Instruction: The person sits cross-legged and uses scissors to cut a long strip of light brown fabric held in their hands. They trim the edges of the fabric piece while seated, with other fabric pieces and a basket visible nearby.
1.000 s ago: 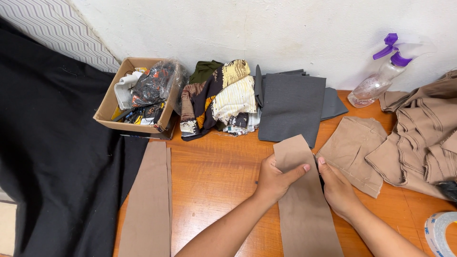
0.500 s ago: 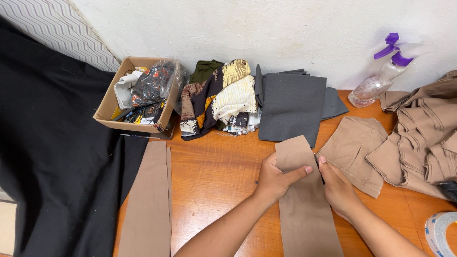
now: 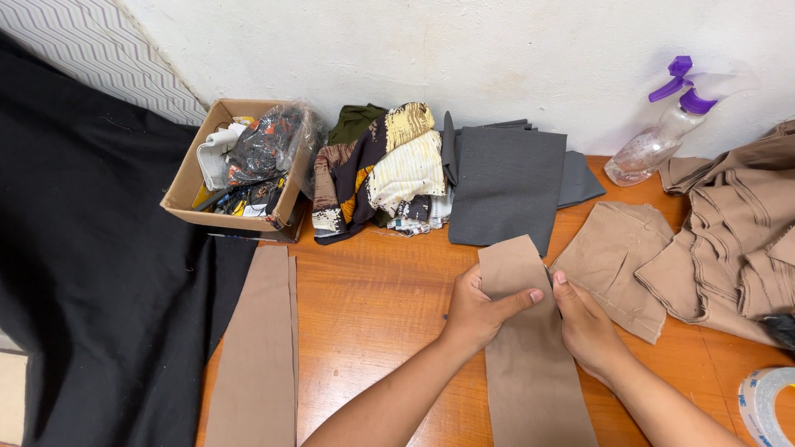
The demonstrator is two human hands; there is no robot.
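Observation:
A long tan fabric strip (image 3: 530, 372) lies lengthwise on the orange wooden table (image 3: 373, 323). My left hand (image 3: 480, 310) grips the strip's left edge near its far end, thumb across the cloth. My right hand (image 3: 584, 327) presses on the strip's right edge, fingers curled against it. A second tan strip (image 3: 257, 356) lies flat at the table's left edge, away from both hands.
A cardboard box (image 3: 186, 194) of odds and ends sits at the back left, beside a pile of patterned cloth (image 3: 377, 170) and folded grey fabric (image 3: 505, 182). A spray bottle (image 3: 662, 136) leans on the wall. Tan garment pieces (image 3: 729, 240) lie right. Tape roll (image 3: 766, 406). Black cloth (image 3: 91, 273) left.
Both hands have stayed on the strip; its far end has shifted very slightly. Nothing else has moved.

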